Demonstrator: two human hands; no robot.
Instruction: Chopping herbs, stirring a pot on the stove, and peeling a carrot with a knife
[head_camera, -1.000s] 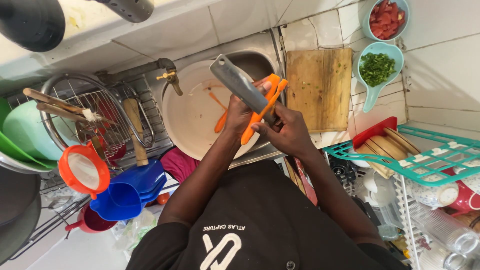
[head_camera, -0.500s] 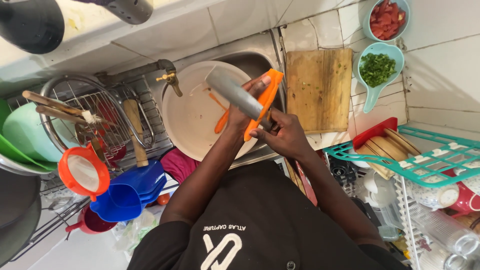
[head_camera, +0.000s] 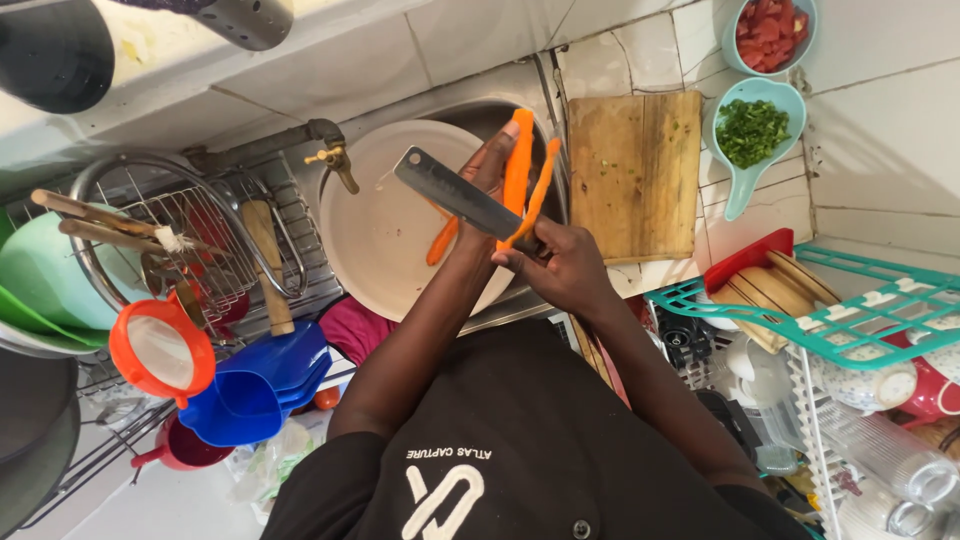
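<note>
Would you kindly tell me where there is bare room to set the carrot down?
The wooden cutting board right of the sink is bare apart from green flecks, and the white basin holds only peelings. The wire rack on the left and the teal dish rack on the right are crowded.

I see an orange carrot (head_camera: 517, 160), a grey knife (head_camera: 455, 195), a cream bowl (head_camera: 385, 225), a brown board (head_camera: 633, 175), a turquoise rack (head_camera: 800, 325) and blue jugs (head_camera: 255, 385).

Under my fingers (head_camera: 500, 170) a bowl (head_camera: 385, 240) sits in the sink (head_camera: 470, 115), the cutting board (head_camera: 632, 170) just right of them, the dish rack (head_camera: 190, 240) well left.
</note>
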